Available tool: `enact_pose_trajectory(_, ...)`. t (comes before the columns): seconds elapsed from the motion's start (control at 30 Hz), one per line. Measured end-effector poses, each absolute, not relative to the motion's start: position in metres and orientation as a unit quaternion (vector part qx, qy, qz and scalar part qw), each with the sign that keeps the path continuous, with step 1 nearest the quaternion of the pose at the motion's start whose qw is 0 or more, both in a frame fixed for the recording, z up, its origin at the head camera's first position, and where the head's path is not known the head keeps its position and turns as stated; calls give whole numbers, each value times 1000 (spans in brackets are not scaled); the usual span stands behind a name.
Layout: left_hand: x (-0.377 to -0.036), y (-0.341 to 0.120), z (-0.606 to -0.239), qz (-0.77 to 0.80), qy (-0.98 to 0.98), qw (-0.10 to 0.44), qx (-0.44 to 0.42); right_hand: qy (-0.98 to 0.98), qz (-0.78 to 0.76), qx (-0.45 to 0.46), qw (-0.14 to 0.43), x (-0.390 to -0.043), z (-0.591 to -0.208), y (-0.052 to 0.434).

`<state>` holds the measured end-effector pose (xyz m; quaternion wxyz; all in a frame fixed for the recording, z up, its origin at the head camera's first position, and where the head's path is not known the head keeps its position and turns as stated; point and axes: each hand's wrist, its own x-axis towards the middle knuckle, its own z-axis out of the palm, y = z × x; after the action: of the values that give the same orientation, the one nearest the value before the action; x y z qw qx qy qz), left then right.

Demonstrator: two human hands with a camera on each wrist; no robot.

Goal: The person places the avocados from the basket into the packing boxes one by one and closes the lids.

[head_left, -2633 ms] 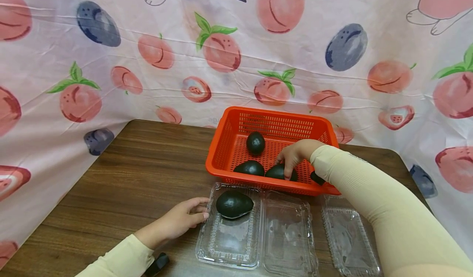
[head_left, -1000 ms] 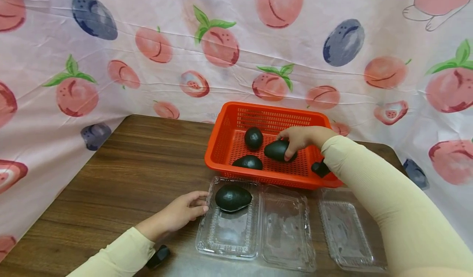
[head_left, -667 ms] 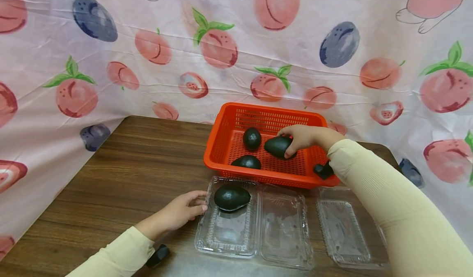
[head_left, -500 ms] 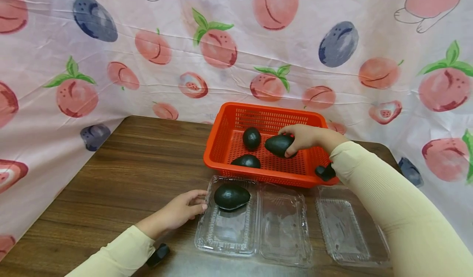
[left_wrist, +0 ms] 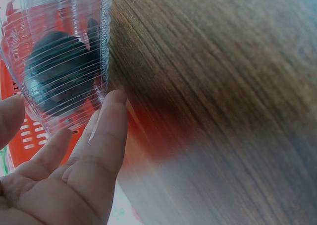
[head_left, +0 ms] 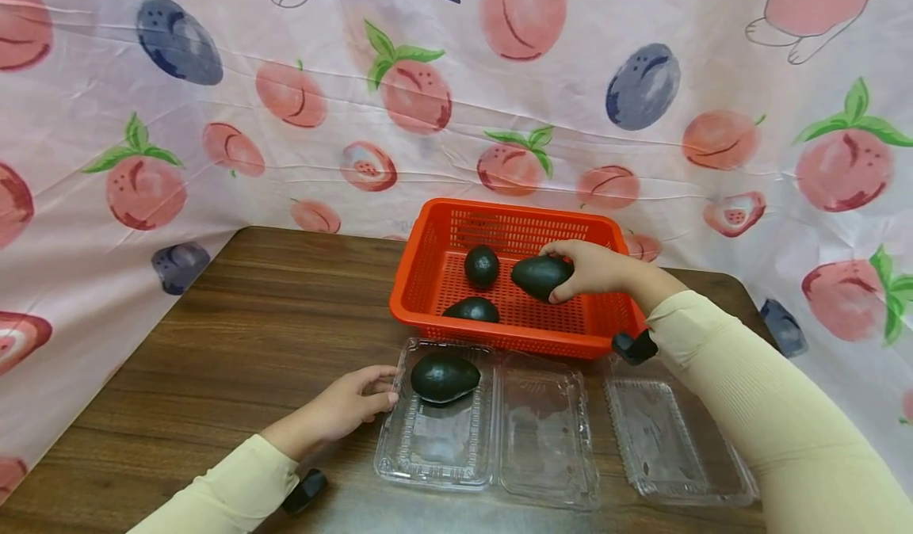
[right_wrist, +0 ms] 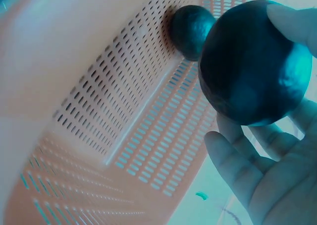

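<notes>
My right hand [head_left: 581, 268] grips a dark avocado [head_left: 540, 276] and holds it lifted above the floor of the orange basket [head_left: 428, 280]; the right wrist view shows the avocado [right_wrist: 252, 64] between thumb and curled fingers. Two more avocados [head_left: 481, 265] [head_left: 472, 310] lie in the basket. Another avocado [head_left: 444, 377] sits in the left half of an open clear clamshell [head_left: 545, 439]. My left hand [head_left: 353, 399] rests on the table with straight fingertips [left_wrist: 111, 121] touching that clamshell's left edge [left_wrist: 101, 51].
A second clear clamshell [head_left: 666, 447] lies open at the right, partly under my right sleeve. The wooden table [head_left: 235, 336] stretches to the left. A fruit-printed cloth [head_left: 285, 122] hangs behind and at both sides.
My right hand took hold of an avocado at the basket's front and lifted it up and back. The left hand stayed at the clamshell edge.
</notes>
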<state>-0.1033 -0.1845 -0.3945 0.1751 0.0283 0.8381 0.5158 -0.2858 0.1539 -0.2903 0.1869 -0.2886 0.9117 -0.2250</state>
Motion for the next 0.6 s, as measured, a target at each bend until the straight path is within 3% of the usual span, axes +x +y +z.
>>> enact_pose_trajectory(0.6,-104,-184,-396,517,838,177,8,910,-250,-310,115,-244,-286,146)
